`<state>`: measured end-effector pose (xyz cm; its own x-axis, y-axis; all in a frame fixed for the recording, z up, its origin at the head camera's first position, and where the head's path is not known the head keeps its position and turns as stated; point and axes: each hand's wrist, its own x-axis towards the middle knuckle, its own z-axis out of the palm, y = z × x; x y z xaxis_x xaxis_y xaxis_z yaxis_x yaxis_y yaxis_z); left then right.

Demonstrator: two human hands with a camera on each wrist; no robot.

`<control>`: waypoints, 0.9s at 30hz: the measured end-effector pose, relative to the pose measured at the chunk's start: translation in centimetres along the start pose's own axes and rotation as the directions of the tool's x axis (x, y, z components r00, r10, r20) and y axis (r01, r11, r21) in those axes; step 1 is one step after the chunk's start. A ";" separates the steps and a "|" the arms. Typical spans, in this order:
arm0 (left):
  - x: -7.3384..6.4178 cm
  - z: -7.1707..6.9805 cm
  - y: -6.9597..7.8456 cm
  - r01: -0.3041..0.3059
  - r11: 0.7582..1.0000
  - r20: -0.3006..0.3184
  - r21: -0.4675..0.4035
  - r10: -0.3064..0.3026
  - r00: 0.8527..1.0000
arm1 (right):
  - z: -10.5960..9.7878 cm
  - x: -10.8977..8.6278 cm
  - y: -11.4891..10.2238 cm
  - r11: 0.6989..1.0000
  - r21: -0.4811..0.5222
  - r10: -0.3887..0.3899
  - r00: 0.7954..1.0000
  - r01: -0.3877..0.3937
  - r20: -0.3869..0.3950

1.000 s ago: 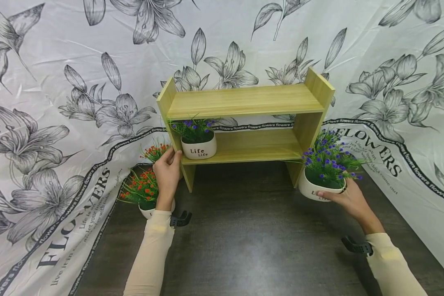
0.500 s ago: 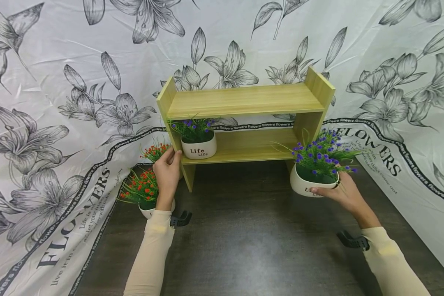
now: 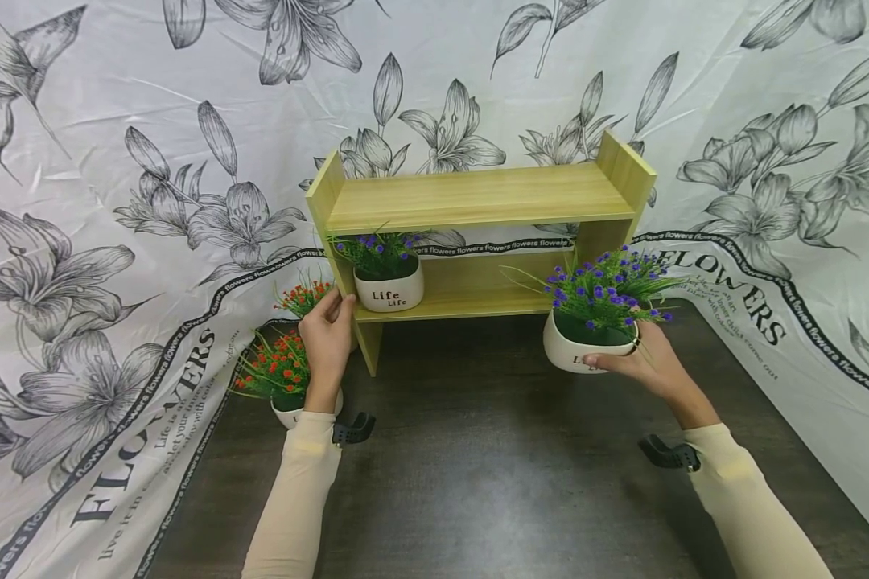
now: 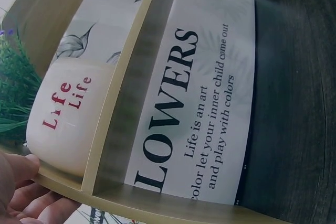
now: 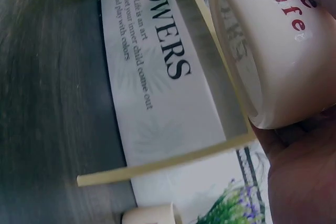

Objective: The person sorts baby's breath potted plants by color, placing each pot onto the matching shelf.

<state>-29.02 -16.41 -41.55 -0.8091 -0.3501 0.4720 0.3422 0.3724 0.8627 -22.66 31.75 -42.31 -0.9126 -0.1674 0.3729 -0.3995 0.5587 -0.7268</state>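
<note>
In the head view my right hand grips a white oval flowerpot with purple flowers, thumb across its printed front. It hangs in front of the right end of a light wooden shelf. Close up, the right wrist view shows the held pot and its "Life" lettering. My left hand pinches the front edge of the shelf's left side panel; the left wrist view shows the thumb there. Beside it, another white pot with purple flowers stands on the lower board's left end.
Red-flowered plants in white pots stand left of the shelf, partly behind my left arm. Another white pot with purple flowers shows beyond the shelf's right side in the right wrist view. The dark table meets a flower-printed backdrop.
My right hand has carried its flowerpot leftward and slightly up, from beside the shelf's right side to in front of its right end. The left hand has kept its place.
</note>
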 end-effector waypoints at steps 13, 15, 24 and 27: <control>0.1 0.0 0.0 -0.003 1.000 -0.009 -0.010 0.003 1.000 | 2.3 2.8 -1.6 0.999 0.040 -0.026 0.997 0.023 0.074; 0.1 0.1 0.0 -0.005 1.000 -0.012 -0.009 0.005 1.000 | 2.5 3.1 -1.8 0.999 0.041 -0.020 0.996 0.016 0.083; 0.2 0.1 -0.2 -0.015 1.000 -0.017 -0.012 0.015 1.000 | 3.9 4.7 -3.4 0.991 0.077 0.097 0.987 -0.108 0.132; 0.2 0.1 -0.2 -0.010 1.000 -0.016 -0.010 0.010 1.000 | 4.4 5.2 -4.1 0.987 0.101 0.108 0.983 -0.124 0.149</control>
<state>-29.27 -16.47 -41.63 -0.7978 -0.3600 0.4836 0.3552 0.3675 0.8595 -26.21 25.04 -39.94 -0.9532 -0.2251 0.2019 -0.2899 0.4900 -0.8221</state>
